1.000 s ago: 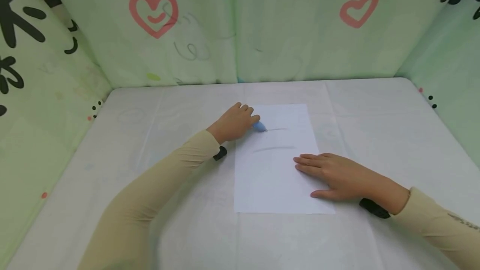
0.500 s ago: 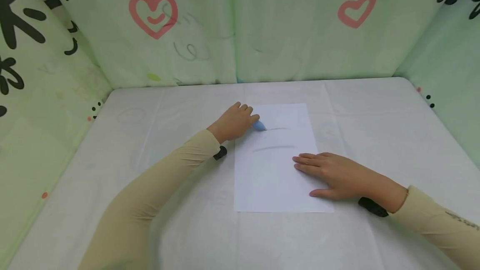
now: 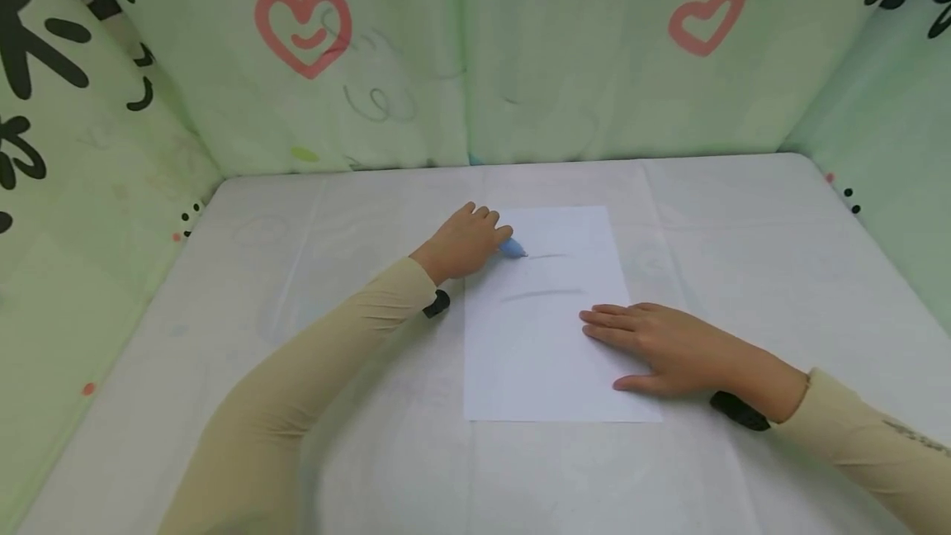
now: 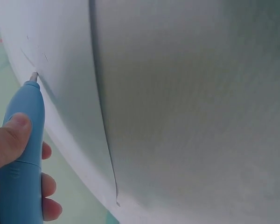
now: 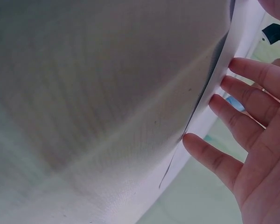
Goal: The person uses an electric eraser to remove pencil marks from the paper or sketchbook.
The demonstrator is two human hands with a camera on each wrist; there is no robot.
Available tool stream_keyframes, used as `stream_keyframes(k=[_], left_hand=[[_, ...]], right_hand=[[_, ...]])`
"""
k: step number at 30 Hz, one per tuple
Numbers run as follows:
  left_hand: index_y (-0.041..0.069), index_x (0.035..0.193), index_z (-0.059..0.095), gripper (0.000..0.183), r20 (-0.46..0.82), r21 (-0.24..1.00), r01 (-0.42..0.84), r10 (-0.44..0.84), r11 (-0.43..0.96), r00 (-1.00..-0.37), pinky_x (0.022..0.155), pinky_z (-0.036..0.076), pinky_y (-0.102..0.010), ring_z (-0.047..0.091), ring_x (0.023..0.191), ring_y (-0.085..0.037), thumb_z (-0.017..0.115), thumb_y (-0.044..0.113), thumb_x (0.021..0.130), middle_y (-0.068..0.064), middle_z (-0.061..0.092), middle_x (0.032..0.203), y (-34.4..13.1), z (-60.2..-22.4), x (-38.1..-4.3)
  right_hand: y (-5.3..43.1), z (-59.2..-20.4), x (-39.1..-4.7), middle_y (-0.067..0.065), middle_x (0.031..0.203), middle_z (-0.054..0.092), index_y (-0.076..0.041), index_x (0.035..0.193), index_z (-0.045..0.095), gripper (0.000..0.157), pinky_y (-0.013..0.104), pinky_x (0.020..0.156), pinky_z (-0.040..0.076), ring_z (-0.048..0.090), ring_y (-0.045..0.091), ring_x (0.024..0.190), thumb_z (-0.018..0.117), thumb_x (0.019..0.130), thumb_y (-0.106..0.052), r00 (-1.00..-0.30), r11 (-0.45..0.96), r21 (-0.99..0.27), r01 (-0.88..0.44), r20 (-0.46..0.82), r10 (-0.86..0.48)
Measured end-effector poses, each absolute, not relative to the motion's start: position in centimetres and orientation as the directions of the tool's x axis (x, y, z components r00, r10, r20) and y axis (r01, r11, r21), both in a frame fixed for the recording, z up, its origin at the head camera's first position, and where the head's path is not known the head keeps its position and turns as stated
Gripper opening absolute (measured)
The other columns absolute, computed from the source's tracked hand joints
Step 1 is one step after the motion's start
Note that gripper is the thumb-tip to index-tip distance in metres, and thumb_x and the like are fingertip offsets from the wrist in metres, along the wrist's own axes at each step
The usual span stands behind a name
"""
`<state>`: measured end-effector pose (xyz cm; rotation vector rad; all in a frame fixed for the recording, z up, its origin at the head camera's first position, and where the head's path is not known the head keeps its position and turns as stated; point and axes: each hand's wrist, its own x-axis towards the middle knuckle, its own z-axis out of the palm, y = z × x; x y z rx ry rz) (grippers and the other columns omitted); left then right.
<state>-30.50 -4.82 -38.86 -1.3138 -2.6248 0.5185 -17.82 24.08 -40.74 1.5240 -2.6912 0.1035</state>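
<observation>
Blue, smooth, pen-shaped tool [image 4: 33,151] in the gripping left hand [image 3: 462,241], straight-fingered right hand [image 3: 664,347] on thin white paper [image 3: 531,362]

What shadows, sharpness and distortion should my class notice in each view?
Head: soft shadow beside the left sleeve; left wrist: blue pen-shaped tool fairly sharp, edge of the paper slightly bowed; right wrist: tablecloth dim toward the top, brighter near the bottom.

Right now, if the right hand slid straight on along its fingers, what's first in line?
Likely the lower grey stroke on the paper, then perhaps the left wrist's black camera; depth unclear.
</observation>
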Motion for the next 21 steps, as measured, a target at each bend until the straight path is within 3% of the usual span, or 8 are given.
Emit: stream_keyframes(k=[5,12,21], left_hand=[[0.013,0.111,0.057,0.017,-0.017,-0.367,0.753,0.805,0.547,-0.593,0.078,0.042,-0.031,0.058,0.086,-0.021,0.053,0.019,0.095,-0.007,0.063,0.097,-4.92,-38.85,-30.52],[0.013,0.114,0.056,0.020,-0.033,-0.376,0.741,0.791,0.556,-0.611,0.085,0.045,-0.034,0.060,0.093,-0.023,0.051,0.020,0.096,-0.008,0.063,0.102,-5.09,-38.85,-30.60],[0.014,0.114,0.056,0.020,-0.014,-0.374,0.756,0.812,0.537,-0.584,0.082,0.045,-0.033,0.060,0.090,-0.022,0.052,0.020,0.096,-0.008,0.063,0.101,-5.15,-38.98,-30.56]], right_hand=[[24.01,-40.86,-17.94,0.009,0.137,0.054,-0.004,0.131,0.054,0.059,0.041,0.091,0.046,0.052,0.028,0.124,0.063,0.087,-0.043,-0.515,0.513,-0.040,-0.857,0.071,-0.854],[23.96,-41.00,-17.97,0.008,0.137,0.054,-0.004,0.130,0.054,0.059,0.040,0.091,0.047,0.053,0.027,0.124,0.064,0.086,-0.043,-0.508,0.507,-0.032,-0.861,0.092,-0.856],[23.96,-40.87,-17.79,0.008,0.135,0.055,-0.004,0.129,0.055,0.059,0.040,0.090,0.047,0.054,0.027,0.122,0.065,0.085,-0.042,-0.505,0.506,-0.020,-0.862,0.112,-0.856]])
